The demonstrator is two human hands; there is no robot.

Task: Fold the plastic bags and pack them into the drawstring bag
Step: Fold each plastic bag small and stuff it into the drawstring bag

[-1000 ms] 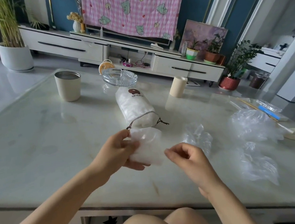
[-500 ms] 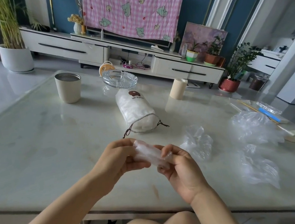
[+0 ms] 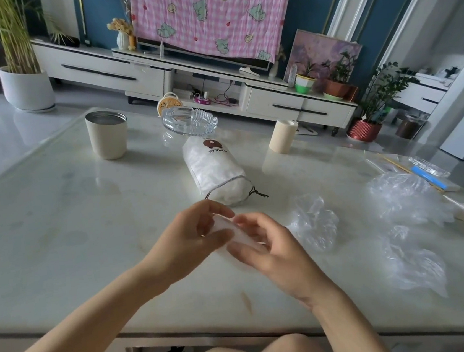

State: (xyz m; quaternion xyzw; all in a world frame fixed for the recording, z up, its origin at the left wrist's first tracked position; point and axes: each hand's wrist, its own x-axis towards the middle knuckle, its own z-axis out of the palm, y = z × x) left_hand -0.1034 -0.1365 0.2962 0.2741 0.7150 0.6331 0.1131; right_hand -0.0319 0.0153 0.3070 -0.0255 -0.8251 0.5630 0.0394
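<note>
A folded clear plastic bag [image 3: 232,229] sits between both my hands, just above the table's near middle. My left hand [image 3: 194,238] grips its left end with curled fingers and thumb. My right hand [image 3: 264,244] holds its right end, fingers wrapped over it. Beyond them the white drawstring bag [image 3: 216,172] lies on its side, stuffed full, mouth and dark cord toward me. Loose crumpled plastic bags lie to the right: one [image 3: 316,225] near my right hand, a larger heap [image 3: 404,199] farther right, another [image 3: 414,265] near the table edge.
On the marble table [image 3: 57,224] stand a beige cup [image 3: 108,138], a glass ashtray [image 3: 189,120] and a beige roll [image 3: 282,136]. Sticks and a blue-marked packet [image 3: 427,176] lie at the far right. A TV cabinet and potted plants stand behind.
My hands have come closer together around the plastic bag, which is now squeezed into a smaller bundle. One second ago my right hand was apart from it.
</note>
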